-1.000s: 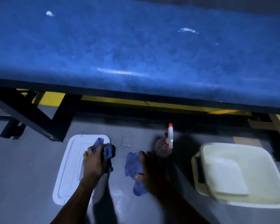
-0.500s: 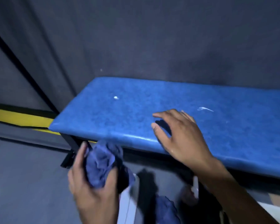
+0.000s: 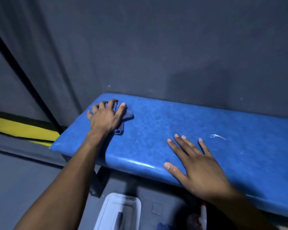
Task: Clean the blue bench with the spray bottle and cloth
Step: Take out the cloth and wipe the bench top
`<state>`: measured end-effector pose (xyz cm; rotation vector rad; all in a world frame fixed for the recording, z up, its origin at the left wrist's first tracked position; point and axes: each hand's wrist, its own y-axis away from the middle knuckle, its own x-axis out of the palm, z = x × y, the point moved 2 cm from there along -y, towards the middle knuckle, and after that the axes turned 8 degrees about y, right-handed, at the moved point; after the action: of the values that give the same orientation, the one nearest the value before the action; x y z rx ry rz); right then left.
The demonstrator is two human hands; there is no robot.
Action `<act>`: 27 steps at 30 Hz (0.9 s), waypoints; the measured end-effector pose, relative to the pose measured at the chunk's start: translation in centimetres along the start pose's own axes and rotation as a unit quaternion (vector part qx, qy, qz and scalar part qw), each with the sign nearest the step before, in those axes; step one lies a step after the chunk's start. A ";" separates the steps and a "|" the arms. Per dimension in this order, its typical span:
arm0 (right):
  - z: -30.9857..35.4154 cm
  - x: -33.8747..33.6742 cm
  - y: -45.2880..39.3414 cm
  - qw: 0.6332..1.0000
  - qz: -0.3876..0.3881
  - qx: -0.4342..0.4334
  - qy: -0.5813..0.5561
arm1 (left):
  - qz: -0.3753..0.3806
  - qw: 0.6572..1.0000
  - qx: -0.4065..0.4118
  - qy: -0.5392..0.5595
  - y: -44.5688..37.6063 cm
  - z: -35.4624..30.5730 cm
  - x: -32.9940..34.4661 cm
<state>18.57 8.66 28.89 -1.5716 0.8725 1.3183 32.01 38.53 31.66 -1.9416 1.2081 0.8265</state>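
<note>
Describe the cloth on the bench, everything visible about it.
The cloth is a soft, crumpled blue-purple fabric, bunched rather than spread flat. It lies on the blue bench near its left end, pressed down under the left hand, whose spread fingers cover most of it. Folds stick out to the right and toward the near side.

Cloth (image 3: pixel 123 117) on bench (image 3: pixel 181 130) (L end)

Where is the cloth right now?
In the head view, the cloth lies on the blue bench near its left end, pressed flat under the left hand.
</note>
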 end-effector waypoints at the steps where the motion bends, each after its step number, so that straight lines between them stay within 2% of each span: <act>1: -0.2 0.0 0.0 1.000 0.003 0.001 0.001 | 0.004 1.000 0.014 -0.002 -0.7 -0.2 0.5; 4: -0.2 0.5 -0.5 1.000 0.005 0.007 0.001 | 0.039 0.996 0.074 -0.001 -1.7 -1.6 2.3; 8: -0.3 0.9 -0.1 1.000 -0.008 0.022 0.001 | 0.146 0.973 0.179 -0.020 1.6 -3.6 2.8; 11: -0.2 0.8 0.0 0.999 -0.024 0.028 -0.009 | 0.145 0.953 0.267 -0.004 5.6 -1.5 0.9; 15: -0.2 0.9 -0.1 0.999 -0.043 0.020 -0.006 | 0.089 0.975 0.205 0.000 2.5 1.4 0.1; 17: -0.3 1.0 -0.2 0.999 -0.047 0.019 -0.002 | 0.053 0.985 0.162 -0.015 -1.1 0.4 1.5; 19: -0.4 1.2 -0.2 0.999 -0.051 0.017 -0.002 | 0.059 0.987 0.149 -0.003 -3.1 -1.8 3.7; 23: -0.5 1.2 -0.1 0.997 -0.070 0.013 -0.006 | 0.150 0.963 0.225 0.014 0.0 -6.1 5.5; 27: -0.4 1.3 0.1 0.996 -0.088 0.006 -0.013 | 0.171 0.940 0.295 0.030 4.7 -3.3 2.5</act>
<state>18.91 8.27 27.64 -1.5791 0.7078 1.2035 29.06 33.11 30.47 -1.2969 1.6359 0.4861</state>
